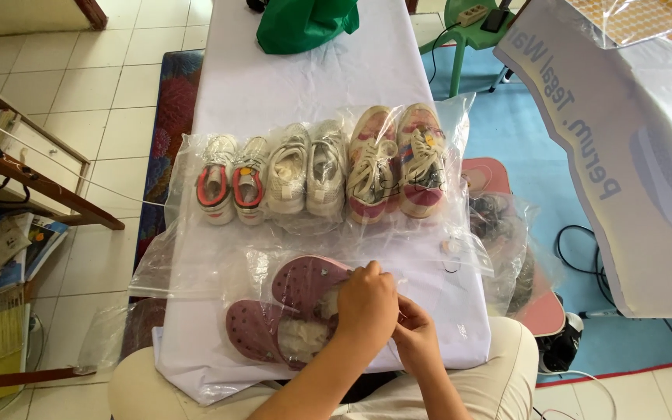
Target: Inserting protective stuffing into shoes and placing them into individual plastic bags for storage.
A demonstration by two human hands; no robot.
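A pair of mauve perforated clog slippers with pale fleece lining lies inside a clear plastic bag at the near edge of the white-covered table. My left hand rests on top of the slippers and pinches the bag's film. Close against it on the right, my right hand also grips the bag's edge. Beyond them, three bagged pairs of shoes stand in a row: white ones with red lining, plain white ones, and pink-and-white laced ones.
A green bag sits at the table's far end. To the right are a pink stool under plastic bags, a green chair with a power strip, cables on a blue mat and a white banner. A wooden desk stands left.
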